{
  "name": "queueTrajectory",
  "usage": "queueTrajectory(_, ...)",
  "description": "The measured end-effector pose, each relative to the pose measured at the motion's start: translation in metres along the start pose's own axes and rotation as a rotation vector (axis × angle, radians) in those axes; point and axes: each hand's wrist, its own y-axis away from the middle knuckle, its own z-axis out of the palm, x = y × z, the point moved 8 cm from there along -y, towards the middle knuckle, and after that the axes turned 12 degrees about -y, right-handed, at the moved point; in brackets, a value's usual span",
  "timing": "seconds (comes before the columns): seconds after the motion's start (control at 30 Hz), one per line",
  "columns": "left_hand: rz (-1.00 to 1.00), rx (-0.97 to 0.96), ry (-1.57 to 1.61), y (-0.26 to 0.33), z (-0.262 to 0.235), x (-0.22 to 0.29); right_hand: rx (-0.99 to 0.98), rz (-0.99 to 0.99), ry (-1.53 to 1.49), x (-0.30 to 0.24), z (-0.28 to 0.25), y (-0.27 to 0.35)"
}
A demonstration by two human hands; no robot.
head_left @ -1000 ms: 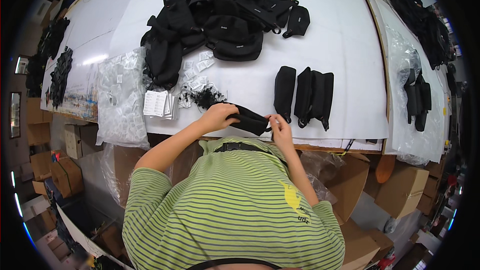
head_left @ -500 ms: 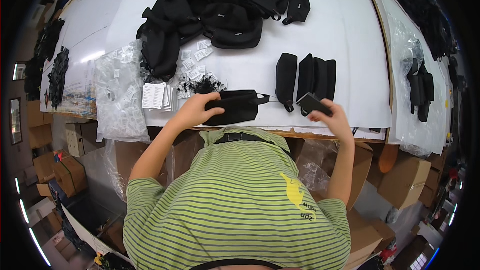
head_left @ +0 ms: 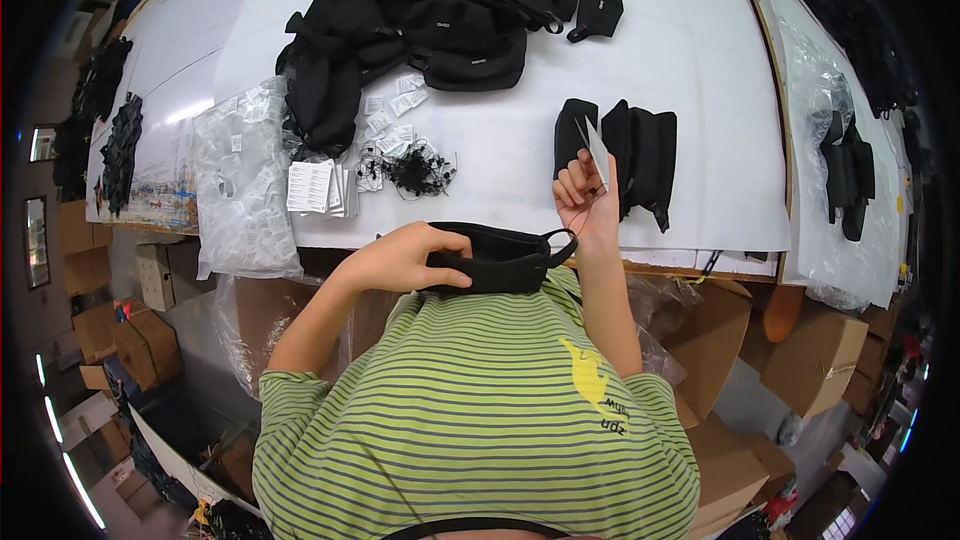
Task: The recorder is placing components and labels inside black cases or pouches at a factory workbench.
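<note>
My left hand (head_left: 408, 256) is closed on a black zip pouch (head_left: 505, 276) at the table's front edge, its thumb and fingers pinching the left end. A fabric loop (head_left: 565, 248) sticks out from the pouch's right end. Just above it, my right hand (head_left: 584, 196) is raised with a thin hang tag (head_left: 597, 152) in its fingers, seen nearly edge-on. A thin dark cord runs from the tag toward the loop; where it ends is unclear. Behind the right hand several black pouches (head_left: 655, 160) lie side by side in a row.
A big heap of black pouches (head_left: 450, 25) covers the back of the white table (head_left: 500, 160). Small white packets (head_left: 400, 105), a tangle of black cords (head_left: 420, 172), stacked printed cards (head_left: 312, 188) and a clear bag of packets (head_left: 245, 180) lie left. Cardboard boxes (head_left: 815, 360) stand below right.
The pouch has come toward my body and over the table edge in my left hand. My right hand has moved left and up, turning the tag from its dark face to edge-on.
</note>
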Motion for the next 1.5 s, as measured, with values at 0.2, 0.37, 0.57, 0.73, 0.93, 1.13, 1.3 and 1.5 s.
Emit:
queueTrajectory(0.2, -0.051, 0.038, 0.006, -0.001, -0.010, 0.002, 0.008, -0.255, 0.404, -0.027, 0.020, 0.007)
queueTrajectory(0.37, 0.088, 0.322, -0.353, -0.013, -0.029, 0.016, -0.300, -0.376, 1.556, -0.007, 0.079, 0.032)
queueTrajectory(0.57, 0.311, 0.364, -0.482, -0.029, -0.018, 0.024, -0.626, -0.174, 2.188, 0.034, 0.066, 0.044)
queueTrajectory(0.73, 0.069, -0.044, -0.161, -0.052, -0.016, -0.042, -0.604, 0.093, 1.969, 0.032, 0.059, 0.046)
queueTrajectory(0.93, -0.455, 1.035, -0.573, -0.042, -0.110, -0.241, -0.570, 0.149, 2.071, 0.032, 0.058, 0.044)
queueTrajectory(1.13, -0.572, 0.995, -0.825, -0.036, -0.107, -0.254, -0.546, -0.141, 2.091, 0.011, 0.059, 0.042)
queueTrajectory(1.3, -0.227, 1.218, -0.362, -0.029, -0.128, -0.165, -0.602, -0.414, 2.215, 0.003, 0.065, 0.034)
queueTrajectory(1.5, 0.262, 0.905, -0.541, -0.037, -0.093, 0.005, -0.721, -0.556, 2.301, 0.017, 0.076, 0.029)
